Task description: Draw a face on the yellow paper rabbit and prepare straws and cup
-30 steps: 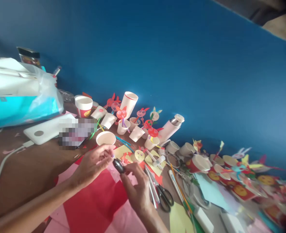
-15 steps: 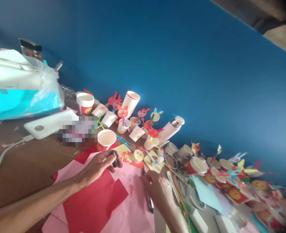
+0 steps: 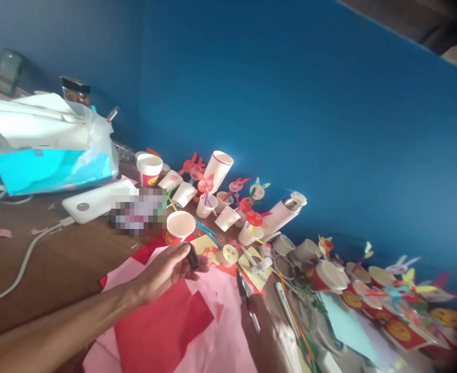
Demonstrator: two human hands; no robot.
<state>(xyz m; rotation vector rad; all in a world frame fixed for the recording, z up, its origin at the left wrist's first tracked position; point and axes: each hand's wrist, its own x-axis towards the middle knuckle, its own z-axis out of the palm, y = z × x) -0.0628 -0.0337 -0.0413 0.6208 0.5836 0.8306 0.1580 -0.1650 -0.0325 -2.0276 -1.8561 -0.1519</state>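
A short black cylinder (image 3: 192,256) sits between the thumb and fingers of my left hand (image 3: 174,268), above the pink paper (image 3: 226,324). Red paper (image 3: 160,329) lies beneath my left forearm. My right hand (image 3: 265,326) is closed around a slim dark-and-silver tool (image 3: 253,311), its dark pointed end toward the wall; blur hides its exact kind. A pale yellow round paper face (image 3: 230,255) is just beyond the hands, and a white-and-red paper cup (image 3: 180,226) stands behind my left hand.
Paper cups with rabbit-like cutouts line the blue wall, near a pink thermos (image 3: 282,213). More decorated cups crowd the right, by light blue paper (image 3: 344,324). At left are a white power bank (image 3: 98,201) with its cable and a plastic bag (image 3: 57,168).
The view has shifted, so the scene sits further right. My right hand has drawn back toward me, and the slim tool is tilted differently. My left hand still holds the black cylinder.
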